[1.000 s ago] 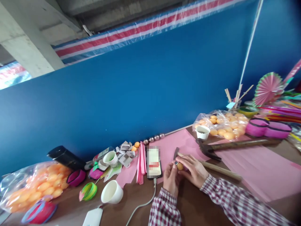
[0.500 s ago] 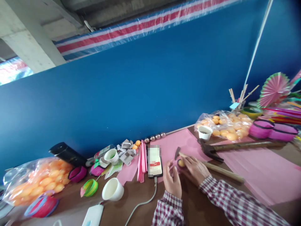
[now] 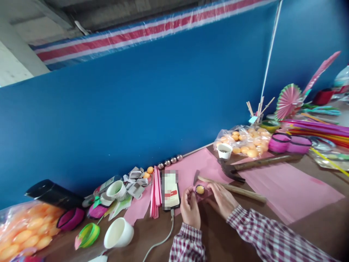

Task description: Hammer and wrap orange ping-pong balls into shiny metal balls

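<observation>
A small round yellowish piece with a dark rim [image 3: 200,189] lies on a little pink sheet between my hands. My left hand [image 3: 190,208] is at its left, fingers curled and closed at the sheet's left edge. My right hand [image 3: 222,198] is at its right, the fingertips pressed together at the sheet's right edge. Just behind lies a small hammer [image 3: 231,188], its handle running to the right past my right hand. A phone [image 3: 171,193] with a lit screen stands left of my left hand, a cable plugged into its lower end.
Pink paper [image 3: 294,185] and a large hammer [image 3: 267,162] are at the right. Behind them sit a small white cup [image 3: 224,151] and a bag of orange balls [image 3: 252,142]. At the left are a white cup [image 3: 119,233], a green tape roll [image 3: 89,234] and another bag of orange balls [image 3: 32,225].
The view has swung to the right. My right hand has drawn back from over the round piece, which now shows fully. The fingers of my left hand have curled in.
</observation>
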The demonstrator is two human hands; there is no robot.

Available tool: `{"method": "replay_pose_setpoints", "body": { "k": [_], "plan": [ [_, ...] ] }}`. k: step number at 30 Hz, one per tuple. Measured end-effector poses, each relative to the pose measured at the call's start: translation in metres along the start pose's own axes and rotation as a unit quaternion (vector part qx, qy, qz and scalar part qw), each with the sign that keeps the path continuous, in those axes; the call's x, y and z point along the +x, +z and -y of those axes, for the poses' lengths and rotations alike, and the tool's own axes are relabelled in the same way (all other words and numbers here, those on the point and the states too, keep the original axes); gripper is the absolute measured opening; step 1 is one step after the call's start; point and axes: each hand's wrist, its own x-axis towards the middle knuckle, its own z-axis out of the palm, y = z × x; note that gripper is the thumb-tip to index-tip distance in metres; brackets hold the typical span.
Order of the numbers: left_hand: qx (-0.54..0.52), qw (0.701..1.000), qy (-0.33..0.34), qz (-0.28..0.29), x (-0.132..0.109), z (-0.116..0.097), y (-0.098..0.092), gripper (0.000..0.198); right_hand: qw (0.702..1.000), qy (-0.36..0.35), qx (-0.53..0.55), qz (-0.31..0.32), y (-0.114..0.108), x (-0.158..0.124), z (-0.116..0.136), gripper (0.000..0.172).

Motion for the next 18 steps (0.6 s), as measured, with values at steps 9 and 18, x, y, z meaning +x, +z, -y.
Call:
{"method": "replay_pose_setpoints", "body": {
  "k": [9, 18],
  "plan": [
    [0.055, 0.997, 0.047, -0.003, -0.0005, -0.0026, -0.0015, 0.031, 0.998, -0.009, -0.017, 0.065, -0.0067, 0.0058, 0.0043, 0.003],
    [0.064, 0.996, 0.051, 0.03, -0.0006, -0.0067, -0.0017, 0.03, 0.998, -0.016, -0.014, 0.054, -0.0053, 0.0053, 0.0027, 0.004]
  ]
}}
